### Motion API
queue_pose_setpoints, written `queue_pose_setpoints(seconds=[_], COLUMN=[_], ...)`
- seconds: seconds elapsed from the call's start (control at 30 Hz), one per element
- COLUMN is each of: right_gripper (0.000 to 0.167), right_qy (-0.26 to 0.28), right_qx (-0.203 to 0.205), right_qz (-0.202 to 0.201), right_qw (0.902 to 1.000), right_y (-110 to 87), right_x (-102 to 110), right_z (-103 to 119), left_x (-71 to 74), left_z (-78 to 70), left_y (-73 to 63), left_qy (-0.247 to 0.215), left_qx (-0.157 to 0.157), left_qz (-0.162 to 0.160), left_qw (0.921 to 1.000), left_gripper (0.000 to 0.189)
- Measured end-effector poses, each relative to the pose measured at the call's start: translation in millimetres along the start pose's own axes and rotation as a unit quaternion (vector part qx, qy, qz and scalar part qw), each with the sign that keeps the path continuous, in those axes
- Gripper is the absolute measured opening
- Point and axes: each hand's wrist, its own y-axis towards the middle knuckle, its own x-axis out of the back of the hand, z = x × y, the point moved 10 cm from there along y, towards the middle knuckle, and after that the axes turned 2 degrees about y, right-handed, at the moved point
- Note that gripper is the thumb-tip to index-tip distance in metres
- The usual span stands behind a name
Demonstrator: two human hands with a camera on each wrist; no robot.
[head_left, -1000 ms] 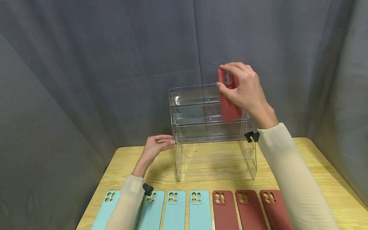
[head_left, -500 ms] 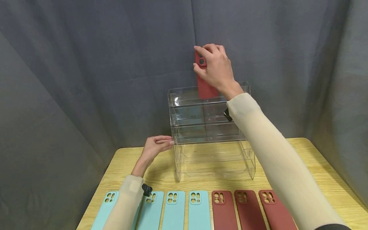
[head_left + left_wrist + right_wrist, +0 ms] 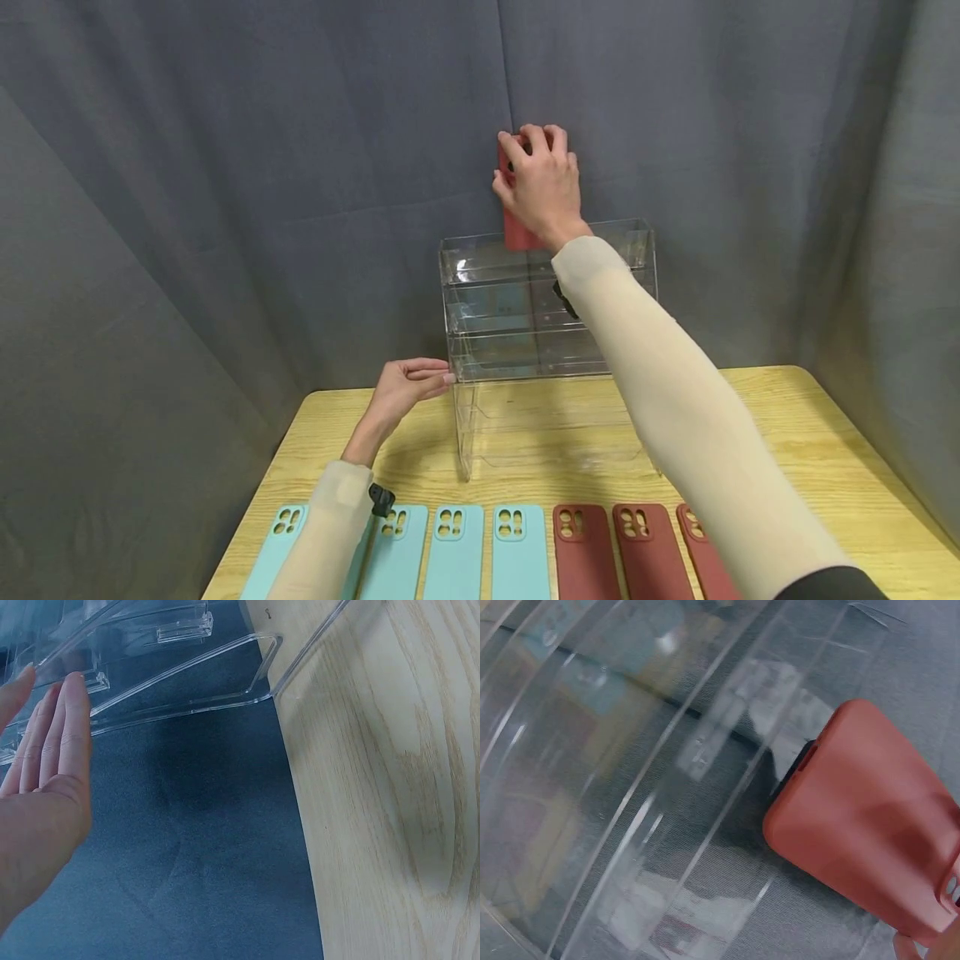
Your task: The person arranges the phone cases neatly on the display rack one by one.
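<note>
A clear acrylic tiered display rack [image 3: 525, 379] stands on the wooden table. My right hand [image 3: 543, 179] grips the upper part of a red phone case [image 3: 519, 231], upright at the rack's top tier. The same red case [image 3: 862, 814] fills the right of the right wrist view, its lower end beside the clear tiers; the fingers cover its camera end in the head view. My left hand [image 3: 405, 387] touches the rack's left side edge. In the left wrist view the left hand's fingers [image 3: 71, 742] lie straight, thumb apart from them.
Several light-blue phone cases [image 3: 519, 558] and several red phone cases [image 3: 585, 558] lie in a row along the table's front, camera cut-outs facing the rack. A grey curtain [image 3: 337, 167] hangs behind and at both sides. The wooden table [image 3: 795, 450] extends right of the rack.
My right hand has carried the red case left and up from the rack's right side to the top tier, then slightly further left and down. My left hand stays at the rack's edge.
</note>
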Motion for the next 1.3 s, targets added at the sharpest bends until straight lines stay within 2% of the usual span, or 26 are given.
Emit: queue_pose_setpoints(seconds=[0.27,0.57,0.9,1.3], right_gripper=[0.05,0.048,0.047,0.049], right_qy=[-0.017,-0.035,-0.056,-0.079], right_qx=[0.005,0.014,0.02,0.005], right_qz=[0.004,-0.018,-0.006,-0.002], right_qw=[0.9998,0.9991,0.9982,0.9969], right_y=[-6.6,-11.3,-16.5,-21.6], right_x=[-13,-15,-22,-28], right_z=[9,21,28,33], left_x=[-1.8,-2.0,-2.4,-2.1], left_z=[0.6,-1.1,-2.0,-6.6], left_y=[-2.9,-3.1,-2.5,-1.3], left_qy=[-0.01,-0.015,-0.022,-0.029], left_qx=[0.0,-0.008,-0.01,-0.011], left_qz=[-0.001,-0.007,-0.001,0.002], left_qw=[1.0,0.9998,0.9997,0.9995], left_gripper=[0.039,0.039,0.04,0.038])
